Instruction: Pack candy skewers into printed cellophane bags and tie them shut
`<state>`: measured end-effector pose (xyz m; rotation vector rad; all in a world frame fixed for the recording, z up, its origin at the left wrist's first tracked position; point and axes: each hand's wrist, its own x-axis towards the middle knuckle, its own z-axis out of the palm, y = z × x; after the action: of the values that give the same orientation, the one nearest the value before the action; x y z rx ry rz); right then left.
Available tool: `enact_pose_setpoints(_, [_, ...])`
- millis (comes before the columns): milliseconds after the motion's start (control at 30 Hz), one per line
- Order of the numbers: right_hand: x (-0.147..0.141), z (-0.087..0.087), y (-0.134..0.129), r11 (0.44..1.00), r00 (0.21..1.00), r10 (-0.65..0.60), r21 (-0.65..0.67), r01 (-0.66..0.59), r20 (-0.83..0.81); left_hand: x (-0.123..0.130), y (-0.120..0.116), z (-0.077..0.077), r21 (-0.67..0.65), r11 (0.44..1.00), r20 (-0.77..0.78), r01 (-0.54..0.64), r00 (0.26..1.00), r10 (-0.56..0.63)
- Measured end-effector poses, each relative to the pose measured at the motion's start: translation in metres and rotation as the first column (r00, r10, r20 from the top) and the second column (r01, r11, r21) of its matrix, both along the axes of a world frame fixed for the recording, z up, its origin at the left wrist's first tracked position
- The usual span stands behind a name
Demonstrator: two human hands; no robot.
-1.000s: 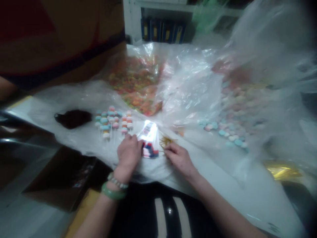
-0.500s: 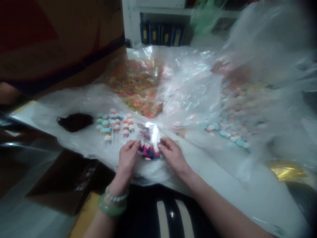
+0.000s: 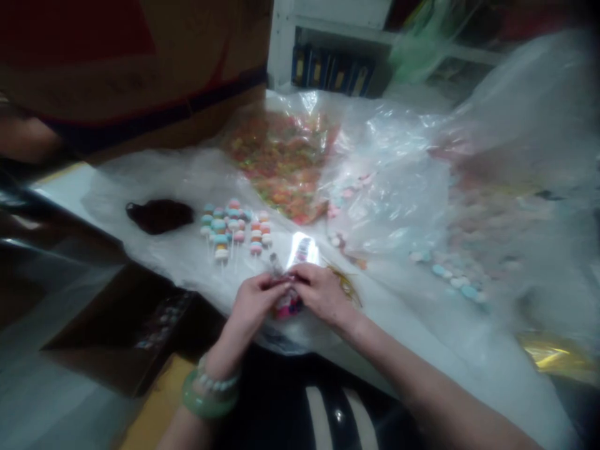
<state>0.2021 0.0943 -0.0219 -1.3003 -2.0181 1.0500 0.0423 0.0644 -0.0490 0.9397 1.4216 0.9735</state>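
Inspected: left hand [image 3: 253,306] and right hand [image 3: 321,294] have closed grips pinching a clear plastic candy packet [image 3: 289,306], held above the plastic sheet [image 3: 178,178], near the pastel candy skewers [image 3: 233,231].

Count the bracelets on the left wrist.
2: a green bangle nearer the forearm, and a pale beaded bracelet nearer the left hand.

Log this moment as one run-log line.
left hand: pinching clear bag neck | right hand: pinching same neck | nearby: thin gold strands, pastel candy skewers
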Motion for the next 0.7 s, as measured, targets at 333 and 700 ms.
enact_pose_setpoints(333, [-0.013,0.016,0.032,0.998,0.789,0.046,0.003,-0.061,0.612,-0.031,-0.009,0.01,-0.008,0.998,-0.443,-0.064,0.895,0.054])
enact_pose_setpoints(700, [-0.082,-0.011,0.081,0.989,0.88,-0.109,-0.04,0.144,0.463,-0.034,-0.006,0.034,-0.419,0.791,0.499,-0.445,0.616,0.61])
